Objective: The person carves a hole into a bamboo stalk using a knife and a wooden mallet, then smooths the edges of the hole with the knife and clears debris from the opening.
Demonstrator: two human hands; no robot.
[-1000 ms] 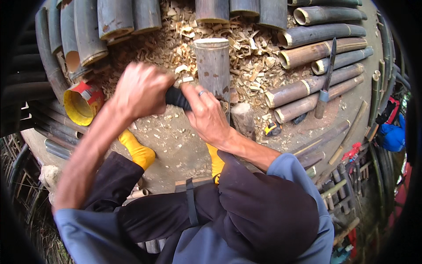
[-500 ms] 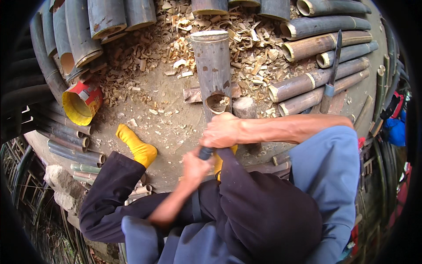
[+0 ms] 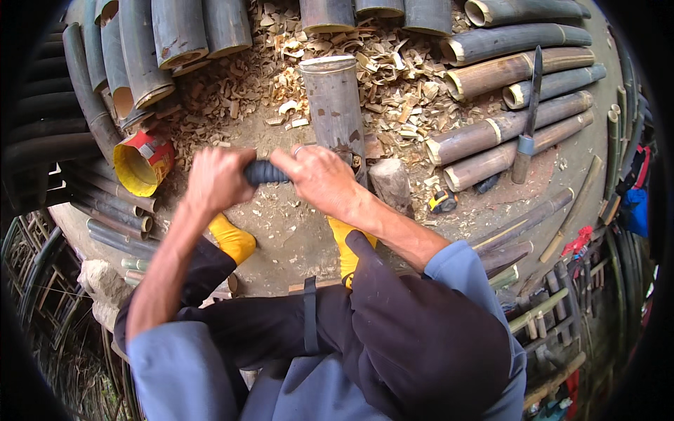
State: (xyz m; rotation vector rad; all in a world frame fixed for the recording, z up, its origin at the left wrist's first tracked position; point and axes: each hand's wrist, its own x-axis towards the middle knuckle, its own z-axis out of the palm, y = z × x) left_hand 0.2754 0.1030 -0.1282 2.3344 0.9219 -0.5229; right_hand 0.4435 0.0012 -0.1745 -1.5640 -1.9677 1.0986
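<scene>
A dark ribbed handle [image 3: 266,172] spans the space between my two fists, lying roughly level. My left hand [image 3: 216,177] is closed around its left end. At the other end my right hand [image 3: 319,177] wraps over the tool, knuckles up, with a ring on one finger. Whatever the handle is fixed to stays hidden under that hand. Right behind the right hand stands a thick grey bamboo tube [image 3: 333,98], with a cut hole low on its near side, now partly covered. A short wooden stump [image 3: 390,184] sits against the tube's right side.
Wood shavings [image 3: 281,77] cover the ground around the tube. A long knife [image 3: 530,116] leans over bamboo lengths [image 3: 505,133] at right. A tape measure [image 3: 442,202] lies near them. A red and yellow tin [image 3: 144,163] tips over at left. My yellow-clad feet [image 3: 233,238] flank the work.
Both hands have moved up and left with the handle, the left one farther, and the handle has turned nearly level. My right elbow has dropped back, and the tape measure now shows.
</scene>
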